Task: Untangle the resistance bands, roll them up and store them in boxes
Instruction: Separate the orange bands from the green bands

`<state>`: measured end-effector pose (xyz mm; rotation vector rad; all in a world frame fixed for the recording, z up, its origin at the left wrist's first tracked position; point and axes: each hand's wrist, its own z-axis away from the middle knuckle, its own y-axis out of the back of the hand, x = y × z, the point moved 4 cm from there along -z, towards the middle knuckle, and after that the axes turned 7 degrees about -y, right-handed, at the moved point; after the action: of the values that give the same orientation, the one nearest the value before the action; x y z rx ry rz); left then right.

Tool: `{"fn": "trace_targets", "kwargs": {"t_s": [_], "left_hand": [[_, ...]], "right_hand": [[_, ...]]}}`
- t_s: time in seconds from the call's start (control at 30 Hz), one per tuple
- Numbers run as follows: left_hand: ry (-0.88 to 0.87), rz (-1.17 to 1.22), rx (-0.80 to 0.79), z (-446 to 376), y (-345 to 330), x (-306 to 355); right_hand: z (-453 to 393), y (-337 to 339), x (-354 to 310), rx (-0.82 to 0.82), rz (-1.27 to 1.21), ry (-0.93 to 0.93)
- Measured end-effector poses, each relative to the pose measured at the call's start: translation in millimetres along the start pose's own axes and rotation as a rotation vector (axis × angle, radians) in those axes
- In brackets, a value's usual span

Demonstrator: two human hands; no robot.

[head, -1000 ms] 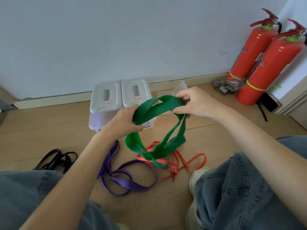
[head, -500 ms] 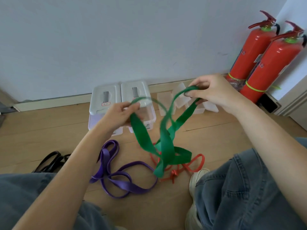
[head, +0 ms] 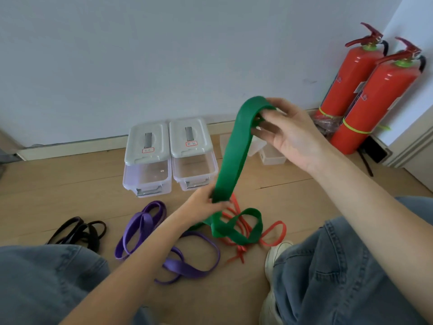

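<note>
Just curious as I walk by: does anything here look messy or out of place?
Yes. The green band trails onto the red band, which is still knotted on the floor. The purple band lies twisted beside them.

1. Both forearms bare, no sleeves in view; left hand (head: 206, 204) and right hand (head: 295, 137) wear no gloves, rings or watch.
2. Legs in faded blue denim jeans (head: 332, 273), loose cut, visible seam stitching.
3. Off-white sneaker (head: 277, 252) on the right foot, partly under the jeans hem.
</note>
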<state>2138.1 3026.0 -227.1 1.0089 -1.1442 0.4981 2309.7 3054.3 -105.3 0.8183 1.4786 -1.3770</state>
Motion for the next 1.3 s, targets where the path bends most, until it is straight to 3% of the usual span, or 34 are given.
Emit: {"fn": "trace_targets", "kwargs": {"t_s": [0.07, 0.2, 0.27, 0.33, 0.4, 0.5, 0.57, 0.7, 0.83, 0.93, 1.03, 1.1, 1.17, 1.2, 1.27, 1.3], "left_hand": [[0.050, 0.050, 0.063, -0.3, 14.9, -5.4], [-0.128, 0.382, 0.317, -7.9, 64.5, 33.3], [-0.233, 0.496, 0.319, -11.0, 79.5, 56.6], [-0.200, 0.233, 0.229, -11.7, 71.0, 64.9], [-0.121, -0.124, -0.004, -9.5, 43.9, 63.3], [-0.178, -0.110, -0.264, -6.4, 13.5, 71.7], [-0.166, -0.013, -0.240, -6.9, 20.7, 76.9], [-0.147, 0.054, -0.181, -9.5, 40.0, 62.0], [-0.101, -0.093, -0.082, -7.7, 13.2, 16.3], [-0.044, 0.096, -0.105, 2.9, -15.8, -13.4], [-0.032, 0.113, -0.060, -1.0, -11.0, -12.5], [-0.045, 0.277, 0.153, -8.2, 24.8, 6.7], [-0.182, 0.533, 0.345, -8.5, 68.9, 36.1], [-0.245, 0.545, 0.382, -8.4, 84.1, 48.2], [-0.186, 0.263, 0.371, -6.1, 85.0, 55.3], [-0.114, 0.086, 0.301, -3.9, 72.0, 49.0]], "right_hand": [[-2.3, 16.8, 5.2, 0.111, 0.170, -0.059], [2.2, 38.5, 20.8, 0.157, 0.958, -0.358], [4.1, 37.5, 16.4, 0.127, 1.019, -0.376], [5.5, 24.9, 6.8, 0.057, 0.903, -0.293], [8.3, 8.7, 8.8, -0.108, 0.970, -0.213], [17.8, -13.0, 38.1, -0.455, 1.199, -0.322], [18.3, -17.8, 48.7, -0.506, 1.128, -0.338], [10.3, -13.4, 33.7, -0.303, 1.104, -0.250], [12.4, -16.0, 18.5, -0.272, 0.666, -0.171], [11.9, -17.7, 7.3, -0.234, 0.303, -0.088], [7.3, -6.4, 5.0, -0.090, 0.206, -0.075], [3.9, 8.0, 4.5, 0.035, 0.417, -0.108], [2.3, 22.6, 10.6, 0.110, 0.879, -0.224], [1.1, 29.0, 16.5, 0.093, 1.151, -0.314], [3.6, 37.1, 30.8, -0.017, 1.563, -0.537], [6.8, 38.7, 34.4, -0.064, 1.631, -0.608]]}}
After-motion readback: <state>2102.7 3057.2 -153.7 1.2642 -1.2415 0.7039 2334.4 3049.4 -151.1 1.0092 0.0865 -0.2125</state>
